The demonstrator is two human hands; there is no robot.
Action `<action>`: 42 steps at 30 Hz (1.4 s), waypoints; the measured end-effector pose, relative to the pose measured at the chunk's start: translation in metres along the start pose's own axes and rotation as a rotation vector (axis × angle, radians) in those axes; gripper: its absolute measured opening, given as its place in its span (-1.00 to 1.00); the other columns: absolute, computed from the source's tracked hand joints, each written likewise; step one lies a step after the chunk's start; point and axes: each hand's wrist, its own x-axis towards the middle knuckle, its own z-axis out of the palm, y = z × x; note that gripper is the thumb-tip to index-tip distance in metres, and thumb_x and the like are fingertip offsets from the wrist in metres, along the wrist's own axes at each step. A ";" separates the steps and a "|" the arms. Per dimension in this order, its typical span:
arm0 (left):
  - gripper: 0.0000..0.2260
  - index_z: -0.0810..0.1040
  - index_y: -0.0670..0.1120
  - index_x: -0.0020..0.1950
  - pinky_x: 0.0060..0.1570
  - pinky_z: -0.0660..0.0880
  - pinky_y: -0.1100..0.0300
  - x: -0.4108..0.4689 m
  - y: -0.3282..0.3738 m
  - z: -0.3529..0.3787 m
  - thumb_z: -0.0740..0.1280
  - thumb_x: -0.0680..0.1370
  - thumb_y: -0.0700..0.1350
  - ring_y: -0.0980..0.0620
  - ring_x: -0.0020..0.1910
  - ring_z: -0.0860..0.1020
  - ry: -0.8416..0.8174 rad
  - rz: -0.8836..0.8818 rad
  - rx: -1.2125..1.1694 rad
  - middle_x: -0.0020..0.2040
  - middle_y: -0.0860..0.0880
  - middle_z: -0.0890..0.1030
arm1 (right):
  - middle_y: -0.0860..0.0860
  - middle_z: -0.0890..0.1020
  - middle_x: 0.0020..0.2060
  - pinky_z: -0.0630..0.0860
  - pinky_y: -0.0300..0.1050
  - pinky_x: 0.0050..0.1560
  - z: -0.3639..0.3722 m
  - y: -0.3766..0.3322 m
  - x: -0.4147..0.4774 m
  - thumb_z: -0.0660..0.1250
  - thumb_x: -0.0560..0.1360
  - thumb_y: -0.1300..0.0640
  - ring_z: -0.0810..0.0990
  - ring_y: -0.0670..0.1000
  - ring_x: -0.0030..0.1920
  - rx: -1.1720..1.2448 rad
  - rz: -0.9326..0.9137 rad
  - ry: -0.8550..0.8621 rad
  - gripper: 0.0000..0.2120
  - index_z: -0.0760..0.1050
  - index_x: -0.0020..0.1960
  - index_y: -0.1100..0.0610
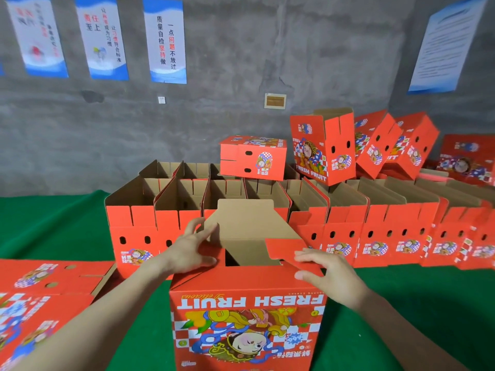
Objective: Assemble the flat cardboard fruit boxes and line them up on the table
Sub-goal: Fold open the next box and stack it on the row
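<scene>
A red fruit box [246, 317] stands upside down in front of me, its "FRESH FRUIT" print inverted and its end flaps partly folded. My left hand [192, 250] presses the left flap down with straight fingers; its fingertips touch the large brown far flap [249, 220], which stands up. My right hand [324, 266] pinches the red right flap [286, 249] between thumb and fingers, holding it over the opening. Behind, two rows of assembled open boxes [267, 204] line the green table [53, 223].
Flat unfolded boxes [45, 285] lie stacked at the left. Several assembled boxes [321, 148] are piled and tilted on the rows at the back right, with more flat ones [466, 159] at the far right. A grey wall with posters stands behind.
</scene>
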 end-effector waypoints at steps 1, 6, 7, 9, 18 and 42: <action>-0.23 0.10 0.04 0.55 0.48 0.13 0.08 0.000 0.000 0.001 0.46 0.46 -0.07 -0.06 0.48 0.13 0.014 0.012 0.002 0.52 0.06 -0.04 | -0.33 0.50 0.17 0.19 -0.35 0.36 -0.001 0.002 0.000 0.38 0.41 -0.16 0.31 -0.48 0.24 -0.016 -0.016 -0.024 -0.69 0.58 0.12 -0.13; -0.29 0.20 0.05 0.53 0.43 0.09 0.13 -0.008 0.000 0.006 0.47 0.45 -0.08 -0.03 0.42 0.13 0.136 0.092 0.064 0.46 0.03 0.11 | -0.21 0.65 0.02 0.34 -0.43 0.19 0.000 0.006 0.007 0.31 0.56 0.09 0.51 -0.30 0.12 -0.053 -0.046 0.018 -0.83 0.68 -0.05 0.04; -0.33 0.29 0.03 0.48 0.41 0.15 0.16 -0.010 0.000 0.006 0.49 0.43 -0.10 0.02 0.37 0.20 0.160 0.107 0.032 0.41 0.03 0.17 | -0.17 0.67 -0.05 0.41 -0.32 0.15 -0.001 0.004 0.009 0.29 0.57 0.10 0.55 -0.26 0.05 -0.040 -0.026 0.027 -0.81 0.68 -0.09 0.06; -0.52 0.47 0.03 0.24 0.29 0.34 0.22 -0.014 0.001 0.006 0.53 0.38 -0.13 0.09 0.20 0.37 0.219 0.164 -0.044 0.24 0.07 0.32 | -0.16 0.68 -0.14 0.48 -0.16 0.08 -0.003 0.000 0.013 0.24 0.59 0.08 0.59 -0.19 -0.04 0.027 0.044 0.046 -0.79 0.64 -0.11 0.01; -0.85 0.47 -0.09 -0.23 -0.09 0.39 0.08 -0.025 0.005 0.004 0.20 0.48 -0.05 -0.01 -0.13 0.50 0.322 0.168 -0.163 -0.18 -0.07 0.55 | -0.11 0.70 -0.22 0.37 -0.33 -0.30 0.008 -0.009 0.016 0.01 0.65 0.02 0.59 0.29 -0.17 0.139 0.094 0.204 -0.71 0.50 0.03 0.02; -0.24 0.34 0.04 0.38 0.32 0.33 -0.03 0.004 0.025 0.010 0.50 0.27 0.27 -0.12 0.29 0.34 -0.079 -0.139 0.353 0.30 -0.06 0.42 | -0.04 0.32 0.41 0.20 -0.01 0.42 0.016 -0.025 0.070 0.39 0.46 0.07 0.26 0.03 0.42 -0.317 0.150 -0.329 -0.34 0.21 0.49 -0.03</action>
